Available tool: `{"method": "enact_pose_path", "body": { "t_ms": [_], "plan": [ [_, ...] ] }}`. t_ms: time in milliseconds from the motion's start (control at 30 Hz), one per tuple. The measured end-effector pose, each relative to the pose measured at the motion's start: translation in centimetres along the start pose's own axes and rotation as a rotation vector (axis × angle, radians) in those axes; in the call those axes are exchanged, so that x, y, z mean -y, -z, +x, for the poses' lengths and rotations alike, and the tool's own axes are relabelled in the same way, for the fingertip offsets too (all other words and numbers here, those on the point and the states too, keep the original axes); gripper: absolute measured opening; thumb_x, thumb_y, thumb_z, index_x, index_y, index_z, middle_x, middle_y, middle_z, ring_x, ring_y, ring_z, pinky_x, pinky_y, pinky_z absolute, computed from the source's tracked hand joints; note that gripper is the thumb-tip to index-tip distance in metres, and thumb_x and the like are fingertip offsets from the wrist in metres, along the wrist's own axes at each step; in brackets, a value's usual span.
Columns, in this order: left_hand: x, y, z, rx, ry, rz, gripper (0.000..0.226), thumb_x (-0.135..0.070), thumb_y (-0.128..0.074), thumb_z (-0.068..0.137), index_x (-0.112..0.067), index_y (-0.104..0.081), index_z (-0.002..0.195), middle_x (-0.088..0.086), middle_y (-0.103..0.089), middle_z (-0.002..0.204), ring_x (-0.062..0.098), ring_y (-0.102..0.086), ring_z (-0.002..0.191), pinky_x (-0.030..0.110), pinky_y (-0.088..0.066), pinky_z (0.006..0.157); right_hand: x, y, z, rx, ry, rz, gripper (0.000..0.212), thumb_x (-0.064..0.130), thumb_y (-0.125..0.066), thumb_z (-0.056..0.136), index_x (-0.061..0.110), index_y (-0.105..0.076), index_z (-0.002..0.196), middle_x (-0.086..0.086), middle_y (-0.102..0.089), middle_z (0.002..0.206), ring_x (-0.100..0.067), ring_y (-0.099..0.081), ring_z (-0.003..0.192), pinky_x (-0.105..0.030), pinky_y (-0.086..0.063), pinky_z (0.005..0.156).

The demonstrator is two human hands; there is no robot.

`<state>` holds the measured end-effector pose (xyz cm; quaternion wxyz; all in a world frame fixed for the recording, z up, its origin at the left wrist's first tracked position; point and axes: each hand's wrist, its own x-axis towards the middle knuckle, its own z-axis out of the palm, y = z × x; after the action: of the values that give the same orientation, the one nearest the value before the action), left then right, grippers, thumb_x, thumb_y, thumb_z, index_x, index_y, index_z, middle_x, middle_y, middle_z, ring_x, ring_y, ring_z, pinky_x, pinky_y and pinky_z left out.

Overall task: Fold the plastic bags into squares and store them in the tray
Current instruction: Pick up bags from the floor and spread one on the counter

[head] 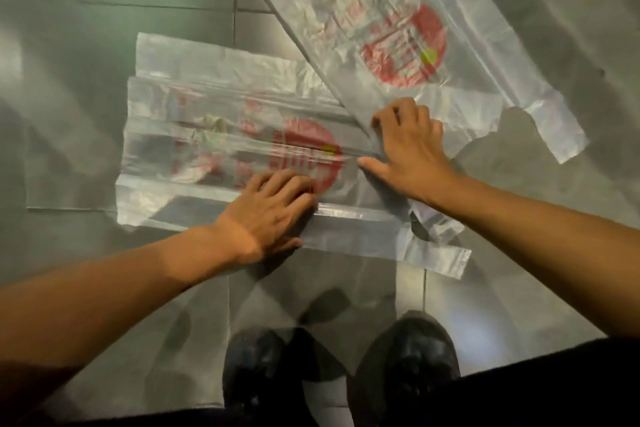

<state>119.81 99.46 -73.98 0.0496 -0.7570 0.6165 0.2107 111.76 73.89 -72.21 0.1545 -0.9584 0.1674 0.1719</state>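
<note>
A clear plastic bag with a red round print [207, 152] lies flat on the grey tiled floor in front of me, its long sides creased. My left hand [273, 208] presses on its near fold with the fingers spread over the red print. My right hand [408, 146] presses flat on the bag's right part, fingers bent at the tips, where a second bag's edge overlaps. That second clear bag with the same red print [398, 28] lies diagonally at the upper right. No tray is in view.
My two black shoes [339, 371] stand at the bottom edge, just below the near bag's handle end [440, 256]. Grey floor tiles [104, 28] with dark joints spread to the left and far side, lit in patches.
</note>
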Motion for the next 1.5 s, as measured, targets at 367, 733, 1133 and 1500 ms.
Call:
{"method": "enact_pose_path", "body": {
  "t_ms": [367, 733, 1133, 1500],
  "plan": [
    [0.7, -0.7, 0.2, -0.145, 0.155, -0.181, 0.038, -0.014, -0.084, 0.073, -0.016, -0.062, 0.105, 0.009, -0.062, 0.114, 0.03, -0.047, 0.107, 0.047, -0.054, 0.075, -1.6, -0.3, 0.7, -0.114, -0.01, 0.246, 0.021, 0.029, -0.069, 0.093, 0.017, -0.052, 0.099, -0.003, -0.047, 0.108, -0.023, -0.044, 0.099, -0.034, -0.033, 0.082],
    [0.0, 11.4, -0.7, -0.159, 0.347, -0.538, 0.032, -0.033, -0.053, 0.1, -0.029, -0.045, 0.131, 0.007, -0.07, 0.111, 0.034, -0.066, 0.093, 0.042, -0.052, 0.078, -1.2, 8.1, -3.2, -0.129, -0.082, 0.393, 0.022, 0.028, -0.048, 0.105, 0.013, -0.051, 0.121, -0.003, -0.063, 0.101, -0.024, -0.059, 0.084, -0.035, -0.046, 0.071],
    [-9.7, 46.7, -13.9, 0.118, 0.247, -0.459, 0.054, -0.035, -0.06, 0.095, -0.026, -0.035, 0.142, 0.0, -0.059, 0.134, 0.026, -0.059, 0.119, 0.038, -0.047, 0.086, 5.4, 43.0, -19.4, -0.263, -0.002, 0.395, 0.016, 0.024, -0.066, 0.096, 0.01, -0.062, 0.089, 0.004, -0.052, 0.071, -0.017, -0.048, 0.064, -0.032, -0.035, 0.058],
    [-18.4, 74.6, -28.4, 0.212, 0.048, -0.823, 0.037, -0.034, -0.07, 0.092, -0.033, -0.033, 0.095, -0.002, -0.056, 0.09, 0.004, -0.051, 0.069, 0.029, -0.045, 0.065, 13.7, 70.1, -40.8, -0.234, 0.05, 0.383, 0.015, 0.021, -0.069, 0.095, 0.016, -0.06, 0.083, 0.012, -0.05, 0.067, -0.002, -0.046, 0.06, -0.025, -0.036, 0.056]
  ]
}}
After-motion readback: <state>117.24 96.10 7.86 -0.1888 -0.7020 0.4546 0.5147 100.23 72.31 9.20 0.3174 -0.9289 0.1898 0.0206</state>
